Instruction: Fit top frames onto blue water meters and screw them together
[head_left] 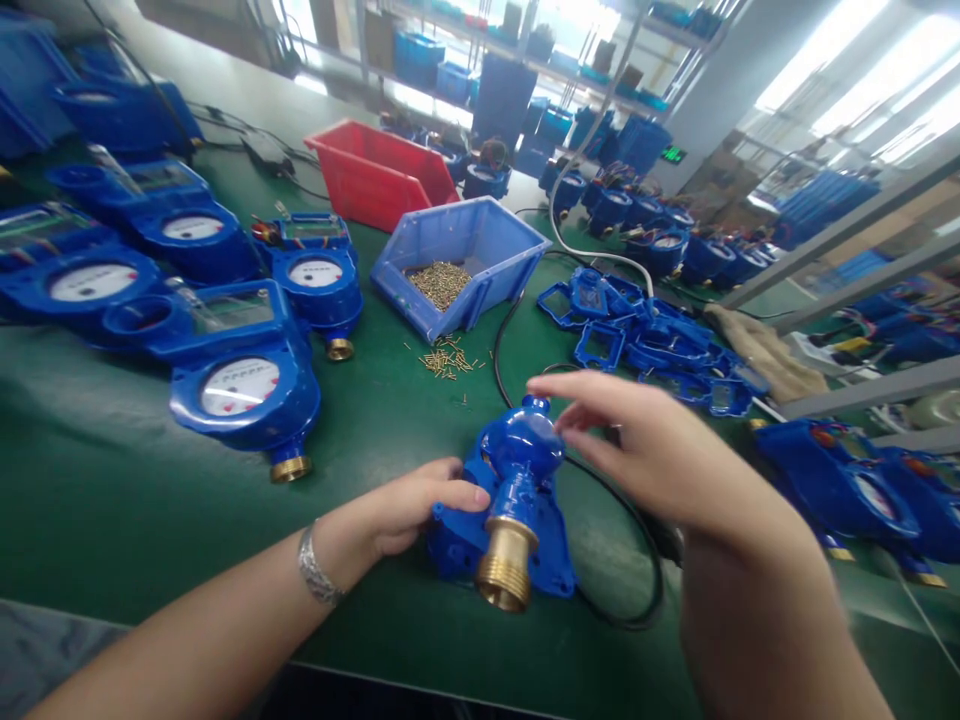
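A blue water meter (525, 445) with a threaded brass end (505, 575) lies underside up on the bench before me, the brass end toward me. Its flat blue housing (551, 545) spreads out beneath it. My left hand (431, 500) grips the housing's left side, thumb on top and fingers partly hidden below. My right hand (622, 430) hovers at the meter's far right, fingers apart and curved, nothing seen in them. Whether its fingertips touch the meter I cannot tell. Small brass screws (444, 360) lie loose on the bench beyond the meter.
A blue bin (502, 255) holds more screws, with a red bin (375, 180) behind it. Several blue meters (247, 400) stand at the left, others (847, 490) at the right. Blue frames (645, 335) are heaped right of the bins. A black cable (637, 500) loops beside the meter.
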